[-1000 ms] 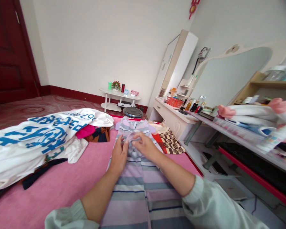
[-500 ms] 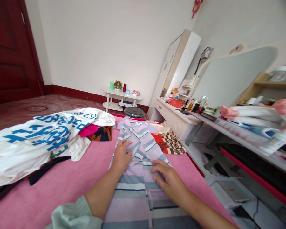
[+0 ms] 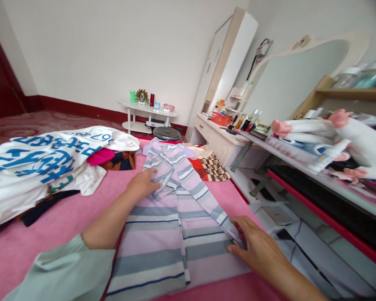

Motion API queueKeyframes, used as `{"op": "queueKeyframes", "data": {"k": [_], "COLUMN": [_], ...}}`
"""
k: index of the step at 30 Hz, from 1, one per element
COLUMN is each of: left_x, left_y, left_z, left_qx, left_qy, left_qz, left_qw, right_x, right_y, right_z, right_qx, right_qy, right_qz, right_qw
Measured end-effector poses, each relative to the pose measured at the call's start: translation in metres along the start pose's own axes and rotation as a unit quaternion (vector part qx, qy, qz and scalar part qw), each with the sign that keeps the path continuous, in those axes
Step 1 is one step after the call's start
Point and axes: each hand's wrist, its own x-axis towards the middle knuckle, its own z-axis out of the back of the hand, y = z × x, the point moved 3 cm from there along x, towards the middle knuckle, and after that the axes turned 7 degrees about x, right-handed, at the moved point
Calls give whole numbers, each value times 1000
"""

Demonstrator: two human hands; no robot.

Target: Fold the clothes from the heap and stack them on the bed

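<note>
A shirt (image 3: 163, 213) with lilac, grey, white and navy stripes lies spread, front up, on a pink bedcover (image 3: 90, 225). One sleeve is folded across its chest. On the shirt's left edge, beside that folded sleeve, my left hand (image 3: 142, 184) rests with thumb and fingers apart. The other sleeve runs diagonally down to the right. Its cuff sits between the thumb and fingers of my right hand (image 3: 253, 242), which grips it at the shirt's right side.
A heap of clothes with a white printed shirt (image 3: 59, 154) lies at left. Beyond the striped shirt is a brown-and-cream patterned garment (image 3: 213, 167). A dressing table (image 3: 219, 136) and a cluttered glass-topped table (image 3: 288, 161) flank the bed at right. A low white stand (image 3: 147, 109) is by the wall.
My right hand has moved right and down from the shirt's middle, and the right sleeve now stretches out to it. My left hand stays at the folded sleeve. The view has shifted right and down.
</note>
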Motion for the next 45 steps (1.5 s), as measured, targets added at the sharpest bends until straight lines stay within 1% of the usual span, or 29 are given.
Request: {"op": "queueKeyframes", "data": {"k": [3, 5, 7, 10, 13, 16, 18, 21, 25, 27, 29, 31, 33, 34, 35, 36, 37, 39, 40, 41, 42, 43, 45], "left_x": [0, 0, 0, 2, 4, 8, 15, 32, 62, 74, 81, 84, 84, 84, 83, 82, 81, 78, 76, 74, 71, 68, 61], "left_y": [-3, -4, -3, 1, 3, -1, -7, -17, -22, -20, -16, -9, -1, 4, 9, 14, 19, 27, 30, 33, 34, 35, 32], "left_z": [-3, -4, -5, -2, 1, 7, 12, 24, 37, 42, 45, 46, 46, 45, 44, 41, 39, 31, 27, 23, 20, 17, 13], "left_qx": [-85, -152, -204, -245, -267, -300, -305, -264, -205, -180, -155, -126, -100, -89, -78, -68, -57, -35, -24, -13, -3, 7, 25], "left_qy": [17, 19, 12, -22, -65, -104, -127, -150, -155, -155, -155, -157, -158, -157, -154, -149, -143, -130, -123, -118, -115, -115, -126], "left_qz": [-82, -99, -84, -54, -20, 4, -3, -38, -66, -74, -75, -68, -58, -53, -47, -41, -35, -22, -19, -18, -18, -19, -17], "left_qw": [993, 983, 975, 968, 961, 948, 944, 952, 964, 969, 973, 977, 981, 982, 984, 986, 987, 991, 992, 993, 993, 993, 992], "right_x": [-4, -3, 1, 5, 5, 6, 7, 9, 11, 9, 7, 3, 1, 1, 2, 4, 8, 20, 26, 31, 35, 38, 40], "right_y": [-2, -6, -8, -5, 12, 36, 52, 74, 100, 111, 119, 126, 131, 133, 135, 136, 136, 134, 132, 130, 128, 126, 124], "right_z": [-3, -6, -7, -5, 1, 5, 5, -1, -15, -24, -35, -47, -55, -57, -57, -56, -54, -47, -45, -44, -46, -49, -57], "right_qx": [-14, -20, -26, -24, 13, 99, 175, 280, 360, 376, 384, 401, 425, 433, 436, 434, 424, 384, 360, 336, 318, 306, 300], "right_qy": [9, 6, -5, -16, 1, 32, 57, 100, 150, 180, 225, 283, 339, 358, 366, 359, 332, 232, 178, 137, 114, 107, 108], "right_qz": [-3, 11, 27, 29, 31, 64, 81, 90, 91, 94, 96, 102, 110, 114, 117, 122, 130, 153, 165, 177, 187, 195, 205], "right_qw": [1000, 1000, 999, 999, 999, 993, 979, 950, 916, 904, 890, 865, 832, 819, 814, 817, 832, 881, 901, 915, 922, 925, 925]}}
